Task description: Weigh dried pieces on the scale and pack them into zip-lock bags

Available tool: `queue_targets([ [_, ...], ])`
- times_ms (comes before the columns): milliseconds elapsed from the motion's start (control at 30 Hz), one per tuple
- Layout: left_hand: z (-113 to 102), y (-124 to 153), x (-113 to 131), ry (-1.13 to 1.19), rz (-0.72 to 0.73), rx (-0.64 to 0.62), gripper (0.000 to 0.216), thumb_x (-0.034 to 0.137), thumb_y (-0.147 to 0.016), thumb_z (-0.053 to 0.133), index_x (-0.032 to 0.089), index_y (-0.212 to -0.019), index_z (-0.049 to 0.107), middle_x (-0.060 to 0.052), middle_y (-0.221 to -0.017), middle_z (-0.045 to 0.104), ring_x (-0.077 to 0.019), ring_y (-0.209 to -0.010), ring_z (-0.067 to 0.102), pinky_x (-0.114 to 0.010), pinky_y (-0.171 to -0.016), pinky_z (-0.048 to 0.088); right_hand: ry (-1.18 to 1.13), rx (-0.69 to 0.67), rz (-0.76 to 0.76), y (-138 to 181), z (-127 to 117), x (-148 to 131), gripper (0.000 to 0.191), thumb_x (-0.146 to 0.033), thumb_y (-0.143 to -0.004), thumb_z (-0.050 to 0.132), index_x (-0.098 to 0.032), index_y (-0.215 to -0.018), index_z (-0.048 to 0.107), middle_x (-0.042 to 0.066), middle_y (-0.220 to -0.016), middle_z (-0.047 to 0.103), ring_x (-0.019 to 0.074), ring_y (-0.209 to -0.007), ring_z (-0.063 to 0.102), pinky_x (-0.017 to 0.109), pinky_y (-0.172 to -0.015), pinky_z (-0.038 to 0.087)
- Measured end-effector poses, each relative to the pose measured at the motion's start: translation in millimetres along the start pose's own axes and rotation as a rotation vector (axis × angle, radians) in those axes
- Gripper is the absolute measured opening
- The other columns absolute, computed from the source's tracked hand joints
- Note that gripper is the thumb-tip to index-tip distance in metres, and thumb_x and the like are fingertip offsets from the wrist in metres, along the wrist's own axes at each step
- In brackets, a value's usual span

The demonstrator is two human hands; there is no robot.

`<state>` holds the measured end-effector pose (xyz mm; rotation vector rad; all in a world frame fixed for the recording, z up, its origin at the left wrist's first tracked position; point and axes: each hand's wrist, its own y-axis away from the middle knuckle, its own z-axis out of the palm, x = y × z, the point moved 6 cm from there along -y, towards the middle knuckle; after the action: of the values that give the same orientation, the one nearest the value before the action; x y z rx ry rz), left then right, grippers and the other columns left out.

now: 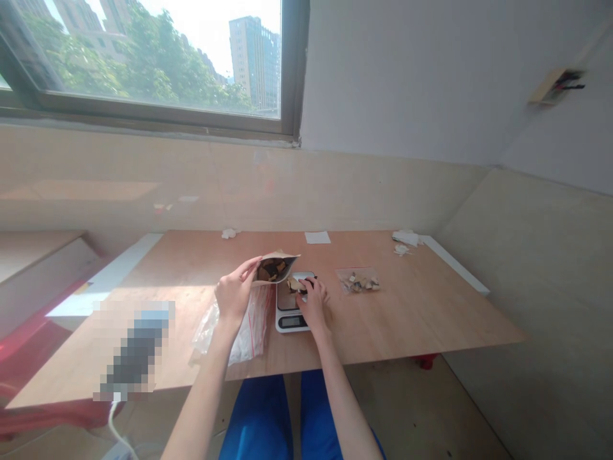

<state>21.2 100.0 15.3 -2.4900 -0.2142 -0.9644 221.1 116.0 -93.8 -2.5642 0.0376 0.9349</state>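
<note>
Paper pouch [288, 261] gapes, pinched by left fingers [249, 264]; tilting could spill pieces [272, 269]. Right fingers [310, 289] overhang the scale [285, 301], grip unclear; pressure could skew readings.

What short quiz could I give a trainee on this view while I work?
1. Which hand holds the open pouch?
2. True or false: the digital scale stands between the pile of clear bags and the filled clear bag.
3. Where are the right hand's fingers? A) inside the pouch; B) over the weighing plate; C) on the window.

Key: 1. The left hand; 2. True; 3. B.
</note>
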Motion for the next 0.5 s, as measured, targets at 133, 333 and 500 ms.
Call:
queue_targets([
  [133,-0.1,1.4,0.3,0.010,0.015,-0.001,0.025,0.041,-0.083,0.051,0.033,-0.102,0.067,0.000,-0.079,0.072,-0.0169,-0.079,0.066,-0.020,-0.057,0.038,0.089,-0.008,-0.075,-0.8,2.9,-6.9,0.020,-0.015,-0.077,0.055,-0.020,-0.094,0.062,0.010,-0.115,0.053,0.0292,-0.110,0.040,0.047,-0.089,0.031],
  [333,-0.9,1.8,-0.4,0.016,0.037,-0.003,0.025,0.039,-0.084,0.051,0.033,-0.102,0.066,0.001,-0.081,0.072,-0.0162,-0.078,0.066,-0.020,-0.056,0.038,0.125,0.003,-0.191,11.0,2.7,-12.4,0.026,-0.008,-0.078,0.047,-0.021,-0.096,0.060,0.011,-0.116,0.050,0.0267,-0.112,0.040,0.047,-0.091,0.032],
  [500,-0.5,3.9,0.6,0.021,0.044,-0.015,0.024,0.038,-0.084,0.051,0.033,-0.102,0.066,0.002,-0.084,0.072,-0.0160,-0.079,0.066,-0.020,-0.056,0.038,0.025,0.026,-0.186,19.3,3.8,-5.1,0.036,-0.007,-0.077,0.042,-0.018,-0.109,0.054,0.013,-0.118,0.050,0.0261,-0.113,0.041,0.046,-0.092,0.034],
])
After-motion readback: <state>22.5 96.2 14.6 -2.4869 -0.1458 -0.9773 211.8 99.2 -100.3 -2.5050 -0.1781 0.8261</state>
